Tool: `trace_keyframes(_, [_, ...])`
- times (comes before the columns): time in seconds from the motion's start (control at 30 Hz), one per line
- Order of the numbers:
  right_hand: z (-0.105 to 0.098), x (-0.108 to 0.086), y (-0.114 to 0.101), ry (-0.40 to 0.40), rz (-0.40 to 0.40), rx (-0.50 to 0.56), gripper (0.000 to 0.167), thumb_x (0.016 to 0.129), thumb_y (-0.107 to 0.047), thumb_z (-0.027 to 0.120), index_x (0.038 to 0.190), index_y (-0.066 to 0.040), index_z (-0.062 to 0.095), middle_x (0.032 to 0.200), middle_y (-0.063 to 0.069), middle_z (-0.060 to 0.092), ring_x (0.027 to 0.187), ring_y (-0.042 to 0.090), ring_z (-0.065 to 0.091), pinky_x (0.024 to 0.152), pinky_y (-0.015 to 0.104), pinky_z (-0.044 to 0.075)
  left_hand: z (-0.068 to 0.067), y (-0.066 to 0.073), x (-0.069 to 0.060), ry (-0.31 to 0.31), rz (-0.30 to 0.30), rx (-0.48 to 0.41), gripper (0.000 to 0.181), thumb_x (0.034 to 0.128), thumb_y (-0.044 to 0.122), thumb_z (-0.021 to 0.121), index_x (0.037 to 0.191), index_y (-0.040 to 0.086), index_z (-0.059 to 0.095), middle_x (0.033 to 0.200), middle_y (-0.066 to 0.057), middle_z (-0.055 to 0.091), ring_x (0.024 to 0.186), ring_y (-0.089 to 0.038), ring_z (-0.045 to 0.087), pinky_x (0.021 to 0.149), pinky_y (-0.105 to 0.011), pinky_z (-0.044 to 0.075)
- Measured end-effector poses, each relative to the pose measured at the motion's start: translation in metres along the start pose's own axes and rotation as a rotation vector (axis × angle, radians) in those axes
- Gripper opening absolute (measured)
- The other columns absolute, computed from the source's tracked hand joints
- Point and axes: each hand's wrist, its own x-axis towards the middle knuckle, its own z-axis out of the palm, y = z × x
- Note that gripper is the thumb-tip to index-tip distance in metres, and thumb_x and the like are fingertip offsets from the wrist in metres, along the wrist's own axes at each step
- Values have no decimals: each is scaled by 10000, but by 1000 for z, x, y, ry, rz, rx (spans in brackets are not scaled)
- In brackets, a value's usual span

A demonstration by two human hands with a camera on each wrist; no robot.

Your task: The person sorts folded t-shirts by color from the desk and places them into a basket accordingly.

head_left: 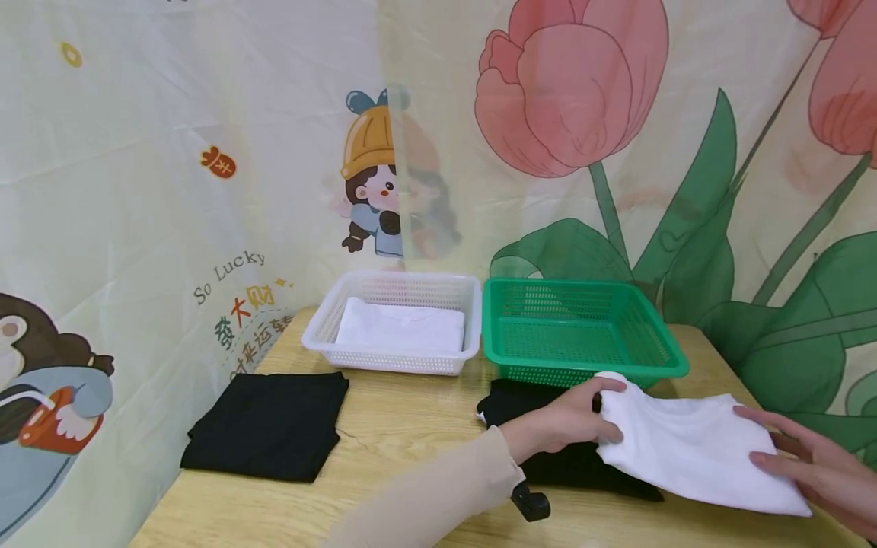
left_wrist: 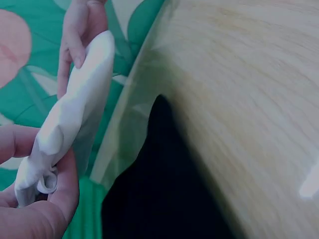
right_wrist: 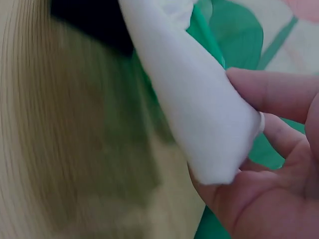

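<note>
Head: left hand (head_left: 569,420) pinches the left end of the folded white cloth (head_left: 685,449), right hand (head_left: 815,466) its right end; cloth's above the table (head_left: 404,426), near right of green basket (head_left: 582,365). Left wrist: narrow grip, fabric between digits. Right wrist: same.

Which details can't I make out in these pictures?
Head view: part of the right black cloth, behind the left hand and held white cloth.
Head view: part of the right hand, cut off by the right edge.
Left wrist view: part of that black cloth, cut off by the bottom edge.
</note>
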Motion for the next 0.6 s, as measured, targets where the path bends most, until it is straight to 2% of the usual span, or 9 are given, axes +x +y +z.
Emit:
trace_keyframes(0.07, [7,-1,-11,-10,-18,13,669,1121,-333,564,1557,-645,164,1658,409,-142,1059,-87,471,863,338,571,-14,3,-8,-12,-6,-28,671,883,-95,761,1427,269,615,1282,62,534,925,-115,622,793,-290,574])
trace_keyframes(0.17, [22,-3,-25,-14,-77,17,665,1133,-294,541,1641,-537,188,1679,328,-67,1032,-109,459,846,326,571,-33,7,-23,-31,-7,-45,682,895,-87,755,1452,276,603,1299,53,523,940,-133,629,809,-309,577])
trace_keyframes(0.23, [31,-3,-33,-27,-128,46,651,1140,-250,524,1666,-475,213,1673,172,70,1049,-54,526,841,339,586,-46,10,-34,-46,-1,-49,696,899,-81,755,1470,280,591,1307,53,516,931,-148,631,804,-310,571])
trace_keyframes(0.33, [46,-3,-46,-49,-219,108,625,1145,-178,497,1681,-385,249,1544,-90,214,1084,31,600,837,361,604,-68,14,-49,-67,17,-53,718,898,-78,748,1492,286,572,1310,34,518,914,-164,623,790,-305,558])
trace_keyframes(0.4, [56,-1,-57,-64,-275,162,620,1144,-131,481,1686,-335,259,1469,-180,275,1098,120,647,840,390,616,-84,18,-57,-70,32,-51,734,892,-75,743,1500,294,561,1303,7,529,898,-173,614,783,-307,546])
trace_keyframes(0.47, [68,2,-69,-60,-310,196,624,1139,-114,487,1686,-317,264,1473,-149,280,1088,162,654,838,389,618,-102,21,-65,-65,44,-49,745,893,-76,732,1511,299,548,1290,-36,541,889,-188,598,780,-313,534])
trace_keyframes(0.6, [98,12,-100,-20,-323,236,653,1121,-133,546,1687,-281,256,1593,87,217,1073,176,656,856,360,622,-138,26,-79,-30,62,-50,760,905,-83,717,1541,282,519,1364,-96,543,976,-228,613,819,-333,550])
